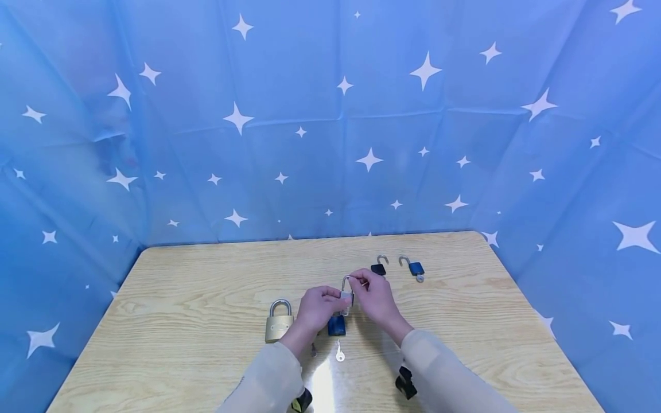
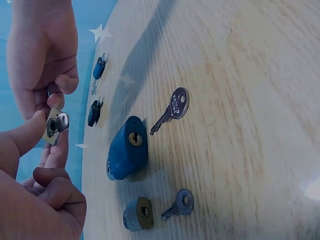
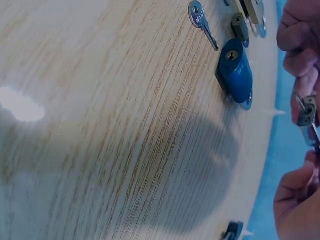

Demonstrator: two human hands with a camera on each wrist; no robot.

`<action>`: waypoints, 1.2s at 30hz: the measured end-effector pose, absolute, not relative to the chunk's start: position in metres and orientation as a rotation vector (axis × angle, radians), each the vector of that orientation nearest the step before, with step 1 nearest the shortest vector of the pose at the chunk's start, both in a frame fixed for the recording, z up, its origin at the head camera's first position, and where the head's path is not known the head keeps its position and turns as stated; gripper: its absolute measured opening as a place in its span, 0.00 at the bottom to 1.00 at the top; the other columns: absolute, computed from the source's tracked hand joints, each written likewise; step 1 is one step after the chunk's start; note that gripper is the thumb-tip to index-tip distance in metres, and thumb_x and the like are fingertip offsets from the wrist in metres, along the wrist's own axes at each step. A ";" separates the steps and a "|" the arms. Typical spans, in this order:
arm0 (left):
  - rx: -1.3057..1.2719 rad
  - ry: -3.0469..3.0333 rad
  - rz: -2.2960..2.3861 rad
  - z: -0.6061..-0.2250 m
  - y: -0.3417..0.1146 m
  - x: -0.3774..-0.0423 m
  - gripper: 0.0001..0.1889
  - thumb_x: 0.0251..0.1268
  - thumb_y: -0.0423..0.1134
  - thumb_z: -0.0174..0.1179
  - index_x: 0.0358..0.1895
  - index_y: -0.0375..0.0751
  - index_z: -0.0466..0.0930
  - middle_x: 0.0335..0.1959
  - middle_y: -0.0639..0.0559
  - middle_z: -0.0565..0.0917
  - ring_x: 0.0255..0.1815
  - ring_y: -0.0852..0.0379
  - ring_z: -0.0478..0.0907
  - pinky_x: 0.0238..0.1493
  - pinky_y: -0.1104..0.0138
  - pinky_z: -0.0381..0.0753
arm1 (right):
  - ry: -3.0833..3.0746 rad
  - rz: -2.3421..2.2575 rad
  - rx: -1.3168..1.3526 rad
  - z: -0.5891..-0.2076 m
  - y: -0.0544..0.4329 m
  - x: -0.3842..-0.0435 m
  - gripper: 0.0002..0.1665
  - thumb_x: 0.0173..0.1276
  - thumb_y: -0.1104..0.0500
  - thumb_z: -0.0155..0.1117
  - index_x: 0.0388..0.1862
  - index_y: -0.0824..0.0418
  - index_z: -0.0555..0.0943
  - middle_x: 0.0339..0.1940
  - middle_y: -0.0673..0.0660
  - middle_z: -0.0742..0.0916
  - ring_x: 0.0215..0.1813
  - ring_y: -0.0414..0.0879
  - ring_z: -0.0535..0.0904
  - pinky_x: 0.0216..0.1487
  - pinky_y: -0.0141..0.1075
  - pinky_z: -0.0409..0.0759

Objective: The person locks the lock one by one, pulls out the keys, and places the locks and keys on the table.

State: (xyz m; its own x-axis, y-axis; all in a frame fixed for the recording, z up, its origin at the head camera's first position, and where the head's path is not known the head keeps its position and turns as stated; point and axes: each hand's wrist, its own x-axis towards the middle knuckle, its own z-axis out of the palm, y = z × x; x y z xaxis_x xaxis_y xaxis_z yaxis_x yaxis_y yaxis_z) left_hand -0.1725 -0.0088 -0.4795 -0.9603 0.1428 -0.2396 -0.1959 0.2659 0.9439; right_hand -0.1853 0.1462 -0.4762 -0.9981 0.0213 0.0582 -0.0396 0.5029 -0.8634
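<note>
Above the table, my left hand pinches the body of a small padlock between thumb and fingers. A key sits in the keyhole at its bottom. My right hand pinches the top of its shackle with the fingertips. Just below stands a blue padlock, its keyhole facing me, with a loose key in front. Beside it in the left wrist view are a small brass padlock and another key; my left arm partly hides these from the head camera.
A large brass padlock stands left of my hands, its shackle down. Farther back on the right lie a black padlock and a blue padlock with raised shackles; a key is at the blue one. A starry blue curtain borders the wooden table.
</note>
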 end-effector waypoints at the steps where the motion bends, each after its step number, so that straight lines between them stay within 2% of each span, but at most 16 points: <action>1: -0.052 2.251 1.762 -0.480 -0.009 -0.172 0.17 0.57 0.45 0.70 0.42 0.36 0.81 0.33 0.49 0.88 0.38 0.55 0.83 0.43 0.61 0.80 | -2.659 1.544 0.028 -0.476 0.146 -0.185 0.08 0.73 0.57 0.58 0.44 0.57 0.83 0.34 0.54 0.84 0.31 0.43 0.74 0.31 0.30 0.72; 7: -0.073 2.194 1.819 -0.480 -0.009 -0.171 0.16 0.57 0.44 0.70 0.42 0.36 0.81 0.34 0.48 0.87 0.40 0.52 0.84 0.48 0.56 0.79 | -2.627 1.572 0.079 -0.475 0.146 -0.184 0.08 0.73 0.58 0.59 0.44 0.58 0.83 0.34 0.55 0.85 0.33 0.42 0.75 0.32 0.30 0.73; 13: -0.069 2.180 1.833 -0.482 -0.009 -0.172 0.16 0.57 0.44 0.70 0.42 0.36 0.81 0.34 0.49 0.87 0.39 0.54 0.83 0.48 0.57 0.79 | -2.643 1.600 0.082 -0.473 0.147 -0.184 0.09 0.72 0.58 0.59 0.47 0.58 0.83 0.34 0.54 0.84 0.33 0.43 0.74 0.33 0.31 0.72; 18: -0.084 2.173 1.829 -0.484 -0.008 -0.172 0.16 0.58 0.45 0.69 0.42 0.37 0.81 0.35 0.49 0.87 0.40 0.54 0.83 0.48 0.58 0.77 | -2.638 1.601 0.101 -0.473 0.148 -0.185 0.07 0.71 0.59 0.61 0.46 0.56 0.83 0.33 0.53 0.83 0.32 0.43 0.74 0.33 0.30 0.72; 22: -0.107 2.184 1.814 -0.484 -0.008 -0.172 0.15 0.58 0.46 0.69 0.42 0.39 0.81 0.36 0.49 0.87 0.40 0.55 0.82 0.48 0.60 0.75 | -2.650 1.594 0.134 -0.474 0.149 -0.184 0.07 0.71 0.60 0.61 0.44 0.55 0.84 0.30 0.54 0.83 0.30 0.43 0.73 0.32 0.31 0.72; 28: -0.112 2.195 1.813 -0.483 -0.009 -0.173 0.15 0.58 0.45 0.69 0.41 0.39 0.81 0.35 0.49 0.87 0.39 0.56 0.81 0.45 0.60 0.75 | -2.669 1.586 0.114 -0.477 0.151 -0.183 0.07 0.69 0.58 0.63 0.44 0.53 0.86 0.34 0.51 0.85 0.34 0.43 0.75 0.36 0.32 0.74; 36: -0.117 2.169 1.802 -0.483 -0.009 -0.173 0.14 0.57 0.45 0.69 0.39 0.40 0.80 0.32 0.51 0.84 0.40 0.50 0.80 0.42 0.62 0.72 | -2.691 1.574 0.162 -0.477 0.153 -0.182 0.10 0.72 0.58 0.60 0.48 0.56 0.85 0.37 0.51 0.86 0.35 0.42 0.76 0.37 0.31 0.75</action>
